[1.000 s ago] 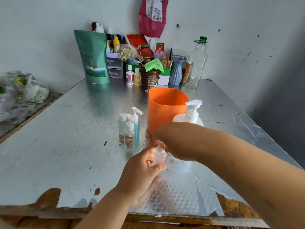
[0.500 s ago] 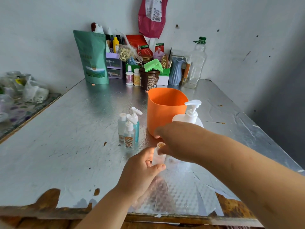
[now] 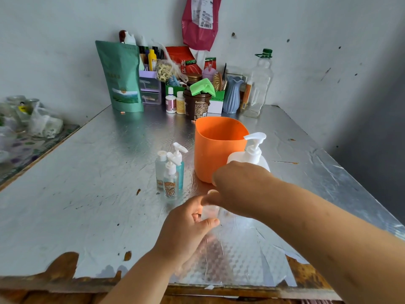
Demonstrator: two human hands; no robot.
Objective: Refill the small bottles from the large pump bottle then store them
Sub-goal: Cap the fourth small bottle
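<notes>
The foil-covered worktop [image 3: 87,194] is standing against a scuffed grey wall, and its covering is peeling at the near edge.

**Grip.** The left hand [image 3: 186,229] is closing its fingers [image 3: 210,222] narrowly round the body of a small translucent bottle [image 3: 210,210], thumb on the near side. The right hand [image 3: 241,189] is reaching over from above with its fingers curled down at the bottle's top. The knuckles are hiding whether they are pinching a cap or the bare neck, so I cannot tell their state.

**Position.** The bottle is sitting near the front centre of the worktop, between the two hands. Its long axis is running upright and its mouth is pointing up. The left hand is hiding whether its base is touching the worktop.

**Step in hand.** In my judgement the top of this bottle is being worked, most likely to open it for filling.

**Next move.** That is calling for the left hand to be keeping the bottle upright. The narrow mouth would then be going squarely under the spout of the large pump bottle [image 3: 254,152]. That bottle is standing just behind the right hand, beside the orange tub [image 3: 219,154], and its spout is pointing left across the tub.

**Surroundings.**
- Three more small bottles [image 3: 169,174] are standing upright in a tight cluster left of the tub.
- A green pouch [image 3: 121,77] and assorted containers are crowding the far edge.
</notes>
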